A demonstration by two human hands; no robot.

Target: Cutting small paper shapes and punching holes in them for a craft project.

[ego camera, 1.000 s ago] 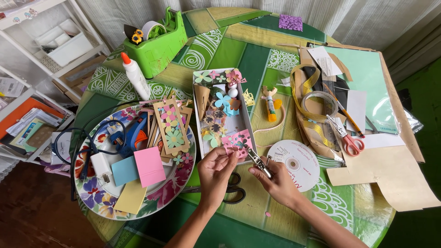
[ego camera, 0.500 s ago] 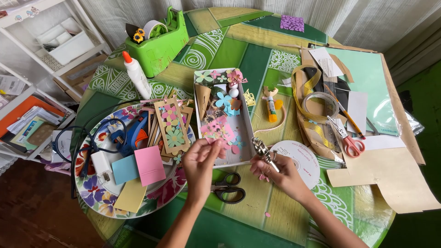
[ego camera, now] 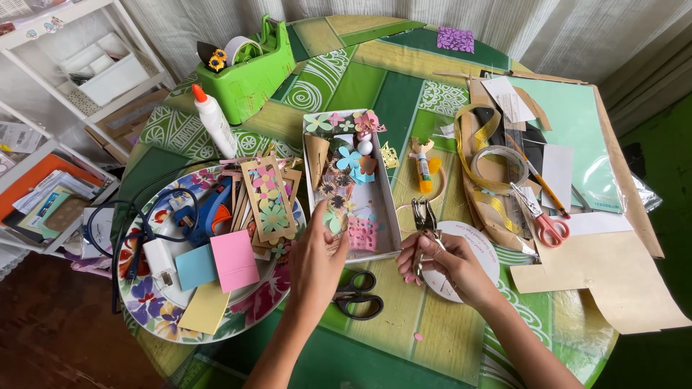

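Metal glinted in the right hand (ego camera: 445,265), which was clamped on a small hole punch (ego camera: 425,220) just right of the white tray (ego camera: 384,209). The left hand (ego camera: 315,261), fingers loosely open, rested on the tray's near end among paper flowers (ego camera: 339,180). Black scissors (ego camera: 357,294) lay between the wrists.

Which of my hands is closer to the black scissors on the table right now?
Left. Your left hand lies just beside the black scissors, above their left. Your right hand is farther off to their right, holding a metal hole punch.
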